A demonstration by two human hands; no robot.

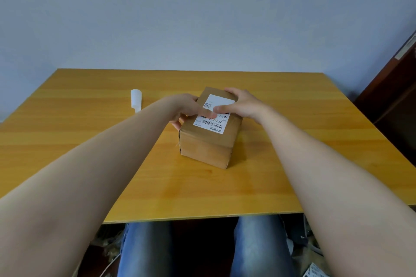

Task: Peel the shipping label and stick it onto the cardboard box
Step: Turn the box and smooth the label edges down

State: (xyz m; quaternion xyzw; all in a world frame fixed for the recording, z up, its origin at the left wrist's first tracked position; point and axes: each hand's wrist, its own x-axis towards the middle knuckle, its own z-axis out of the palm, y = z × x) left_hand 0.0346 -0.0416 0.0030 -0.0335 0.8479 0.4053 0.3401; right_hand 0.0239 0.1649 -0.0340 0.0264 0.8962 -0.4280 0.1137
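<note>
A brown cardboard box sits near the middle of the wooden table. A white shipping label with a barcode and a QR code lies flat on the box's top. My left hand rests on the box's left top edge, its thumb lying across the label. My right hand wraps the far right corner, and its thumb presses the middle of the label.
A curled white strip of backing paper lies on the table to the left of the box. A dark wooden piece of furniture stands at the right. Legs in blue jeans show below the table's near edge.
</note>
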